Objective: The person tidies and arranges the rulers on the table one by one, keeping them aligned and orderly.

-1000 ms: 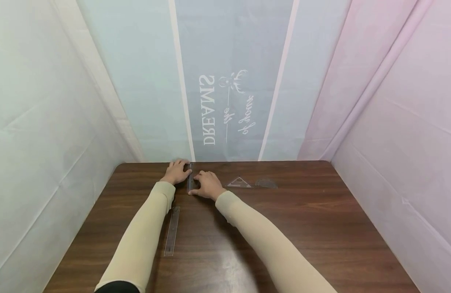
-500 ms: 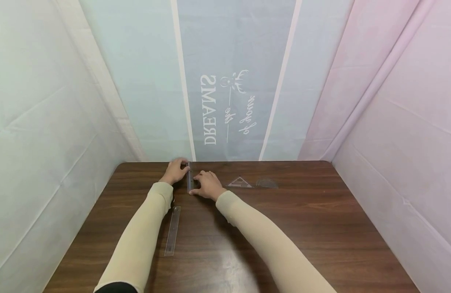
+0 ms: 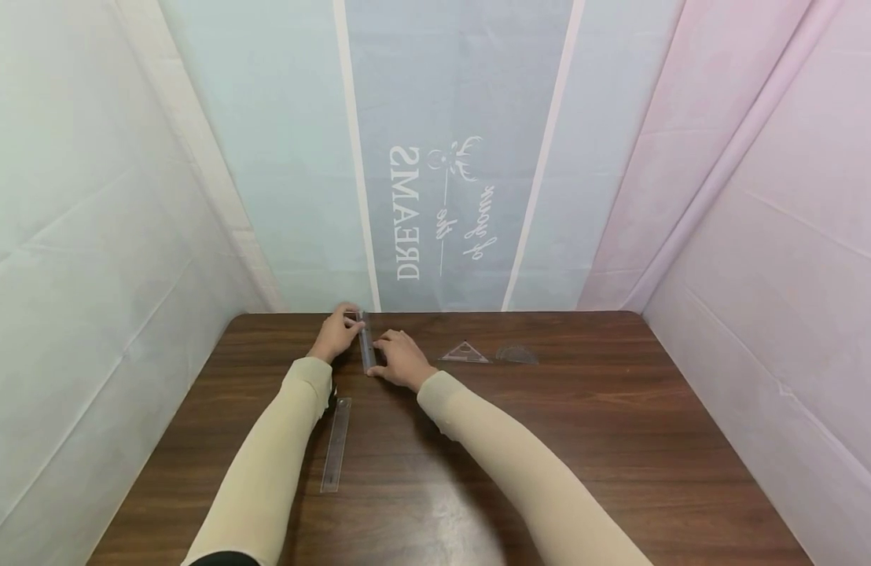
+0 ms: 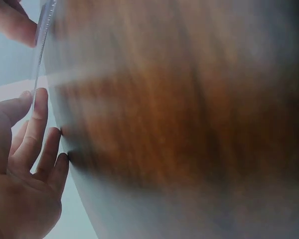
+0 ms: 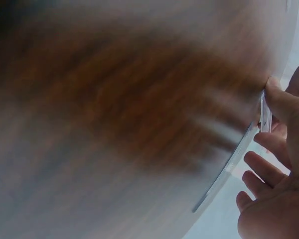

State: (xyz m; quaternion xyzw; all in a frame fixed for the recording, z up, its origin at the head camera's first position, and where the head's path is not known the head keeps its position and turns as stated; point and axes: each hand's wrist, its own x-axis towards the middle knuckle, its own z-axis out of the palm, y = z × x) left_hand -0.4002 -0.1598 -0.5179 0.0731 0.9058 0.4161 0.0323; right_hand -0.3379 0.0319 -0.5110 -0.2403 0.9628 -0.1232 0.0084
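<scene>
Left hand [image 3: 336, 333], ruler [image 3: 367, 346] lengthwise toward backdrop [image 3: 435, 118]

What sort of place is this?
Probably a makeshift, curtained-off recording booth, though the room beyond is out of view. Signs: a fabric-like backdrop printed with DREAMS behind the table, pale creased sheeting along both sides, and one wood-grain table between them.

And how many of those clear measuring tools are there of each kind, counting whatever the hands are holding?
Rulers: 2, one held ruler in the left hand and right hand, one loose ruler lying on the table
Triangles: 1, a clear triangle
Protractors: 1, a half-round protractor
Total: 4
</scene>
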